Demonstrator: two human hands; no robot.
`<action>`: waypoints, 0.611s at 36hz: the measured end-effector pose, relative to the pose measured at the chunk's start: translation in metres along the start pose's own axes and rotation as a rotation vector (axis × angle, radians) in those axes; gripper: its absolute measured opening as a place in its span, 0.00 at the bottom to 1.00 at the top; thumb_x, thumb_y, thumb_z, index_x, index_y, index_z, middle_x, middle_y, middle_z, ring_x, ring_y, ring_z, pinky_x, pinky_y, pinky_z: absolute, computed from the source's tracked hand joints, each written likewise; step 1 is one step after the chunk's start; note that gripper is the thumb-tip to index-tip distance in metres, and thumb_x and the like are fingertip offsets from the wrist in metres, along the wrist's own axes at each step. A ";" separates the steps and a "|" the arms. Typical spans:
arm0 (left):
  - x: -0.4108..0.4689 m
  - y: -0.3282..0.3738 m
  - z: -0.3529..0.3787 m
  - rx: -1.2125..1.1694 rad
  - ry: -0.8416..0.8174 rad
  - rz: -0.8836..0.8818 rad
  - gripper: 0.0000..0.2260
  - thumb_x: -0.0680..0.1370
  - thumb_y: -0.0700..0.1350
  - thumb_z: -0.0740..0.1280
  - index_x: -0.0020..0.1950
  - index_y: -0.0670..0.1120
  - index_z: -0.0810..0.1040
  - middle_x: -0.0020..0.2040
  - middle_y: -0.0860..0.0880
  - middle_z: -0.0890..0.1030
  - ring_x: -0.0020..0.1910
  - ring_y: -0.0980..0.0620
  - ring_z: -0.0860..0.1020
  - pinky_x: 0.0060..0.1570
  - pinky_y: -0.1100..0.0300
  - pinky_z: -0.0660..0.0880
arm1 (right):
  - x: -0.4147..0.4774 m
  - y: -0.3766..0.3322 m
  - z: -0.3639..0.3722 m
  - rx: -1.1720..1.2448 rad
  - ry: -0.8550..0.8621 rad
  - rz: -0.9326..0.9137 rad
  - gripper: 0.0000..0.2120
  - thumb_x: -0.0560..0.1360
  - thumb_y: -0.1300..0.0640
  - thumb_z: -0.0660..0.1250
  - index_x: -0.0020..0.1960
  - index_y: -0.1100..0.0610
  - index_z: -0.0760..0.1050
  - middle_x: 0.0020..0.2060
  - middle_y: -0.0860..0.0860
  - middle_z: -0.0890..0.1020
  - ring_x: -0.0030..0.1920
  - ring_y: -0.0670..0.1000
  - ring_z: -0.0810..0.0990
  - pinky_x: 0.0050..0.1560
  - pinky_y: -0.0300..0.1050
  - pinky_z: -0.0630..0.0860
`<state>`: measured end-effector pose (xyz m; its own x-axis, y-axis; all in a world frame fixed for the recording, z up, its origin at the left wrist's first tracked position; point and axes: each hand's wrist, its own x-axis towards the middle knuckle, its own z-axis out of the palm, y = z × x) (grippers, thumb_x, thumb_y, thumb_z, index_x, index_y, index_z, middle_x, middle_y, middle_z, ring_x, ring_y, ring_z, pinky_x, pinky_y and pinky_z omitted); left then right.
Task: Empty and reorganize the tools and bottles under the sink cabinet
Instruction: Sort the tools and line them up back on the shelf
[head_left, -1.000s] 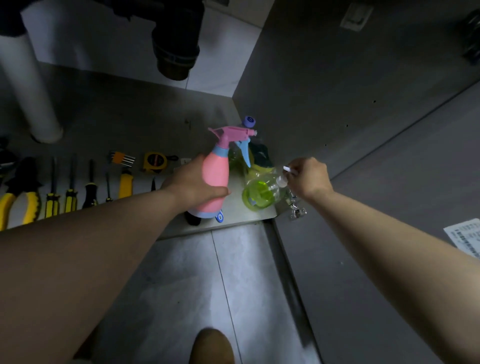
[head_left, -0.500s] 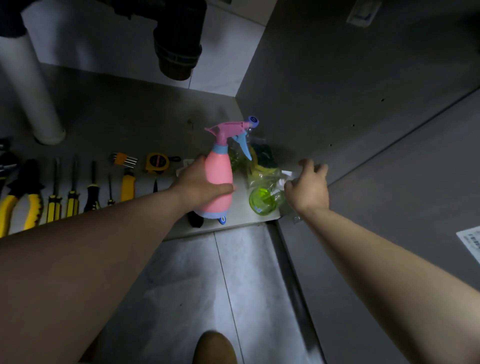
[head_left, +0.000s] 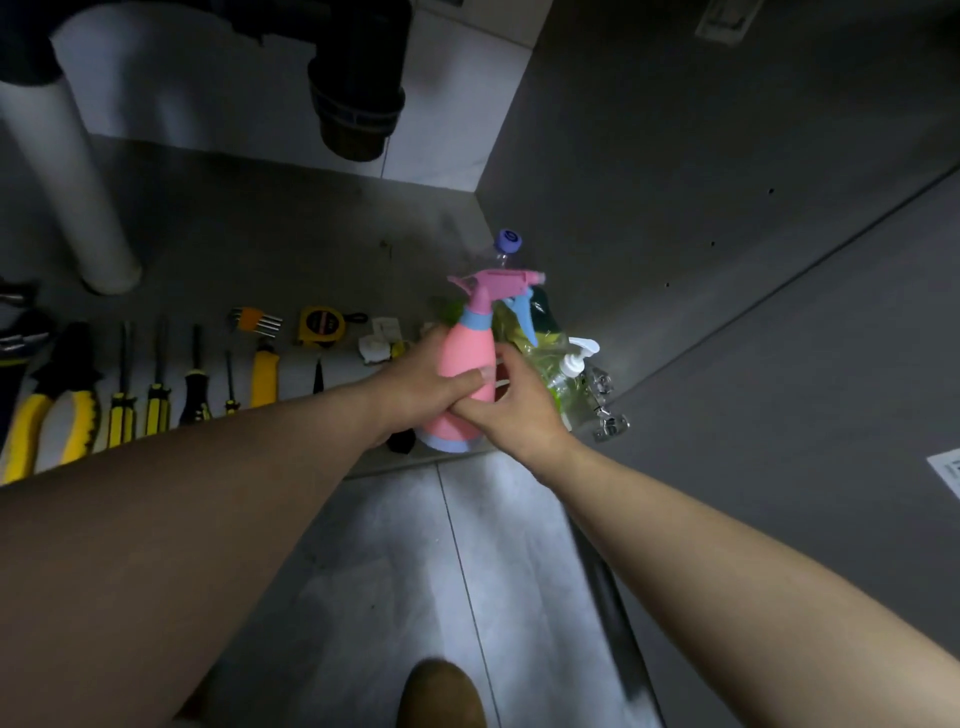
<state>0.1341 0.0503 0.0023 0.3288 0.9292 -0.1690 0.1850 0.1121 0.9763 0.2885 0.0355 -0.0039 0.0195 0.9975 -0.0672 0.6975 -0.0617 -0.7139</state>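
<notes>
1. Head view: the bottle-arranging step is in hand. The left hand (head_left: 415, 384) grips the pink spray bottle (head_left: 466, 356) round its body, and the right hand (head_left: 519, 410) curls round its other side, at the front right corner of the cabinet floor (head_left: 260, 244).
2. The next move probably calls for standing it beside the clear pump bottle (head_left: 563, 371) (greenish liquid inside; the pink one is opaque).

Both bare forearms extend forward from the lower corners and converge mid-view. Left hand (head_left: 415, 387): fingers wrapped round the far side of the pink plastic spray bottle with a blue collar (head_left: 466, 351), thumb laid across its front. Right hand (head_left: 514, 405): clasps the bottle's right side, index finger raised along it, thumb reaching left across the front just under the left thumb and touching it. Both wrists look roughly straight.
</notes>
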 end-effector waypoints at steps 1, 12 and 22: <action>0.002 -0.001 0.000 0.015 -0.001 0.005 0.23 0.79 0.45 0.71 0.73 0.48 0.68 0.65 0.46 0.78 0.63 0.48 0.78 0.66 0.45 0.74 | 0.002 0.002 -0.001 0.000 0.007 0.004 0.26 0.64 0.46 0.79 0.59 0.47 0.75 0.49 0.44 0.83 0.46 0.40 0.81 0.46 0.36 0.79; 0.014 -0.028 -0.030 0.322 0.069 -0.019 0.14 0.78 0.44 0.72 0.64 0.46 0.78 0.57 0.46 0.79 0.57 0.48 0.79 0.61 0.57 0.74 | 0.038 0.022 0.001 -0.175 0.210 0.222 0.30 0.63 0.42 0.79 0.61 0.48 0.72 0.53 0.48 0.83 0.52 0.55 0.82 0.50 0.47 0.77; 0.001 -0.044 -0.044 0.488 0.072 0.016 0.15 0.79 0.42 0.68 0.66 0.47 0.74 0.60 0.44 0.78 0.57 0.48 0.78 0.61 0.52 0.76 | 0.058 0.019 0.032 -0.132 0.253 0.394 0.27 0.68 0.46 0.78 0.63 0.51 0.73 0.57 0.53 0.82 0.57 0.59 0.81 0.53 0.50 0.75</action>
<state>0.0858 0.0617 -0.0347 0.2733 0.9534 -0.1277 0.5982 -0.0645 0.7987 0.2804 0.0914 -0.0437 0.4625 0.8768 -0.1312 0.6868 -0.4479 -0.5724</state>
